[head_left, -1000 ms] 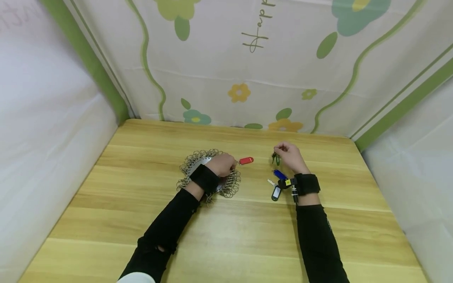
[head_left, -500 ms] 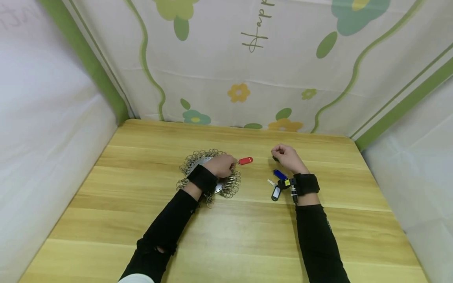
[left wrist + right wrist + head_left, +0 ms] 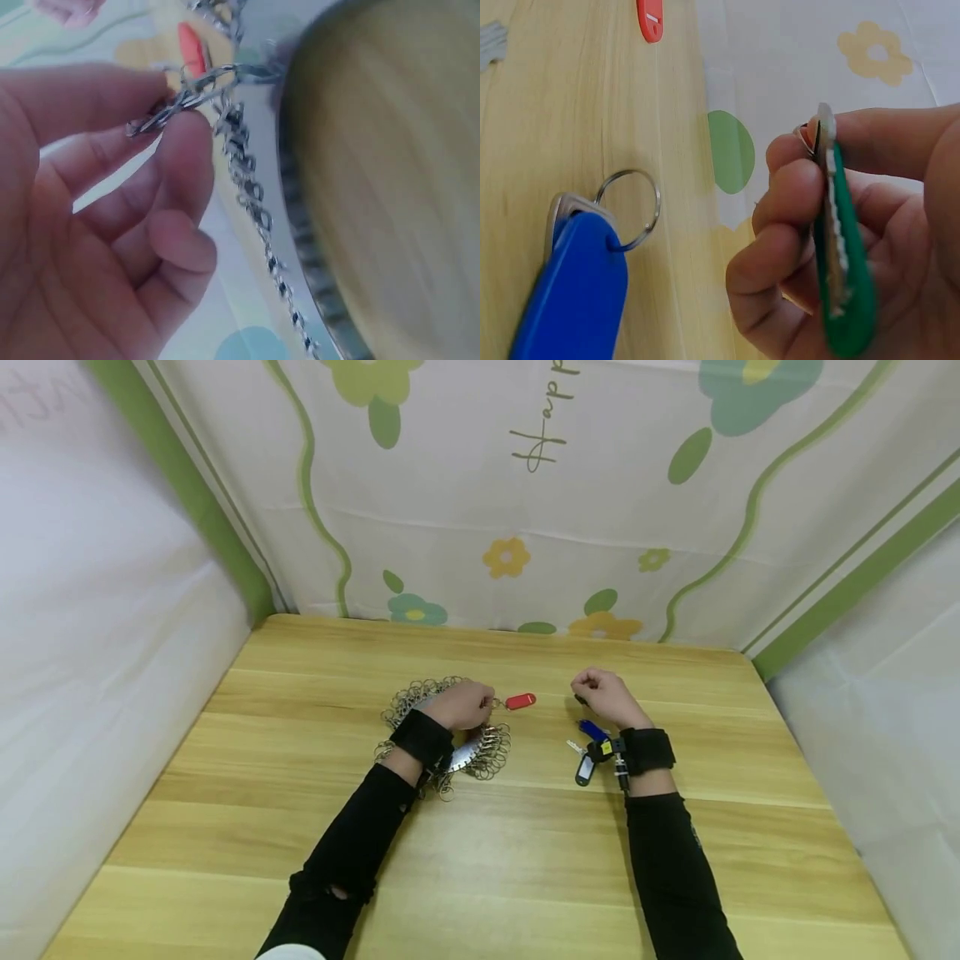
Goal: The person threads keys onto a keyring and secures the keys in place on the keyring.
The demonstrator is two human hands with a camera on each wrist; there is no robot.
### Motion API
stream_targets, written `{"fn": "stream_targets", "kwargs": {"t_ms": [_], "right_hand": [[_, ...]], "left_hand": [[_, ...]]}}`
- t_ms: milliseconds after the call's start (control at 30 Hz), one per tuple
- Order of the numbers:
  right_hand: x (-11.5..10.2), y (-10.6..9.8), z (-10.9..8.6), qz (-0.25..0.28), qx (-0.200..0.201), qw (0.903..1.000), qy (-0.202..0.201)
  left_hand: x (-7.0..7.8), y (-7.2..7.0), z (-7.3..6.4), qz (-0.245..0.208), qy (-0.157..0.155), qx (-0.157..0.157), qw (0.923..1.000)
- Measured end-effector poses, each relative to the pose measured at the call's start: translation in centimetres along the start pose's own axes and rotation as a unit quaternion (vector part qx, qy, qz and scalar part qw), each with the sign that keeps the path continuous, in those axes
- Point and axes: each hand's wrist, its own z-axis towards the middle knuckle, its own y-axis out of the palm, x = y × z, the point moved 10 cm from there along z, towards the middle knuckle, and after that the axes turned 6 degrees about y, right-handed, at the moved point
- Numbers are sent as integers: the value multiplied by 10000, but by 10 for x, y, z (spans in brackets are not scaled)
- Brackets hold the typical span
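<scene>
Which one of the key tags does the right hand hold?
The green key tag, held in the right hand; the blue tag and black tag lie on the table, and the red tag is near the left hand.

Here we go: curtain (image 3: pixel 442 502) behind table (image 3: pixel 525 877). Left of centre, rack of rings (image 3: pixel 467 754) on table, left hand (image 3: pixel 461 704) over it. Middle, lone tag (image 3: pixel 521 702) between hands. Over right, right hand (image 3: pixel 606 697), held tag (image 3: pixel 857 277) in it; nearer side, two more tags (image 3: pixel 585 769), key (image 3: pixel 575 747) beside them.
</scene>
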Motion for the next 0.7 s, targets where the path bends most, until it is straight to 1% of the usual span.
{"fn": "stream_targets", "kwargs": {"t_ms": [67, 133, 267, 300, 400, 500, 600, 700], "right_hand": [[1, 2, 0, -78, -56, 9999, 60], [2, 5, 0, -163, -168, 9996, 125], [2, 11, -4, -171, -394, 9986, 295], [0, 13, -5, -190, -458, 9984, 267], [-9, 19, -10, -193, -543, 9982, 151], [-21, 27, -13, -266, -622, 9977, -69], [-36, 37, -13, -355, -660, 9969, -234], [-50, 47, -10, -395, -684, 9962, -357]], "left_hand": [[-5, -5, -3, 13, -209, 156, 9997], [-9, -8, -5, 38, -305, 274, 9992], [-11, -9, -8, -110, -424, 382, 9983], [-10, -8, -8, -175, -423, 386, 9982], [-5, -3, -8, -418, -309, 421, 9978], [4, -2, -7, -539, -111, 594, 9967], [10, -6, -7, -396, -18, 881, 9953], [15, -10, -6, -256, 35, 1016, 9945]]}}
